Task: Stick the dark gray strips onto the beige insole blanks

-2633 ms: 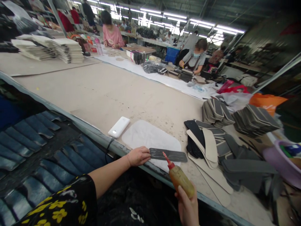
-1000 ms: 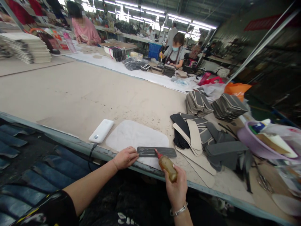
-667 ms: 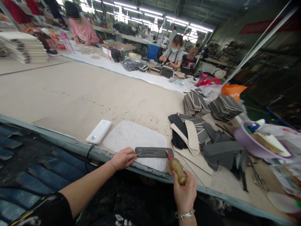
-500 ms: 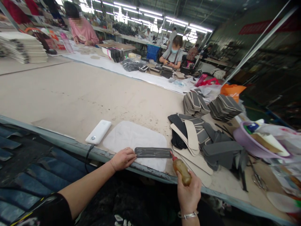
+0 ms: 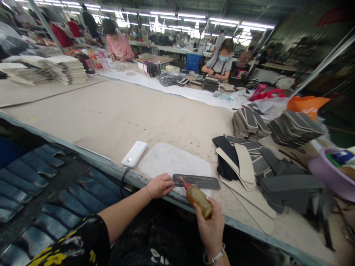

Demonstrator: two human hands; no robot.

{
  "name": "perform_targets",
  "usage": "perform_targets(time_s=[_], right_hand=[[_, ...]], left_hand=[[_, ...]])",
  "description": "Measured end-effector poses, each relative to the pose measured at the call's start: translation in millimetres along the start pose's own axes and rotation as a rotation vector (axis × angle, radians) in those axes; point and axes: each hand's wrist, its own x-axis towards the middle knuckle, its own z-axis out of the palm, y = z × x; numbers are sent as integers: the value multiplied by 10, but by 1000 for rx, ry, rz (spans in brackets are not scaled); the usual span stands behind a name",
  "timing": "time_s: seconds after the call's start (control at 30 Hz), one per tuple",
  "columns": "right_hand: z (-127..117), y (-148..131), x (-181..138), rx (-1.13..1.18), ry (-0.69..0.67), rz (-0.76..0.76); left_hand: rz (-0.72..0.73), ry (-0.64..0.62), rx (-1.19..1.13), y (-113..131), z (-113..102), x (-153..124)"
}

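A flat dark grey strip (image 5: 202, 181) lies on a white mat (image 5: 172, 162) near the table's front edge. My left hand (image 5: 160, 185) presses its curled fingers on the strip's left end. My right hand (image 5: 211, 228) is wrapped round a squeeze bottle (image 5: 197, 196) of amber glue. The bottle's red nozzle touches the strip close to its left end.
A white power bank (image 5: 134, 153) with a cable lies left of the mat. Loose insoles (image 5: 244, 162) and grey stacks (image 5: 294, 127) fill the right side, with a purple basin (image 5: 323, 170) beyond. Blue-grey pieces (image 5: 33, 166) lie in rows on the left. Other people work at far tables.
The bottle's nozzle ran rightward along the strip to its right end and is now back near the left end. My left hand has stayed on the strip. The camera turned.
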Motion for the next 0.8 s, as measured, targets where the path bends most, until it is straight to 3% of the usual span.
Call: perform_targets(time_s=[0.17, 0.43, 0.8], right_hand=[[89, -59, 41, 33, -57, -20], [39, -80, -14, 51, -110, 1], [-420, 425, 13, -269, 126, 144]], left_hand=[[-1, -18, -11, 5, -9, 2], [-8, -32, -11, 9, -11, 9], [1, -13, -6, -12, 19, -5]])
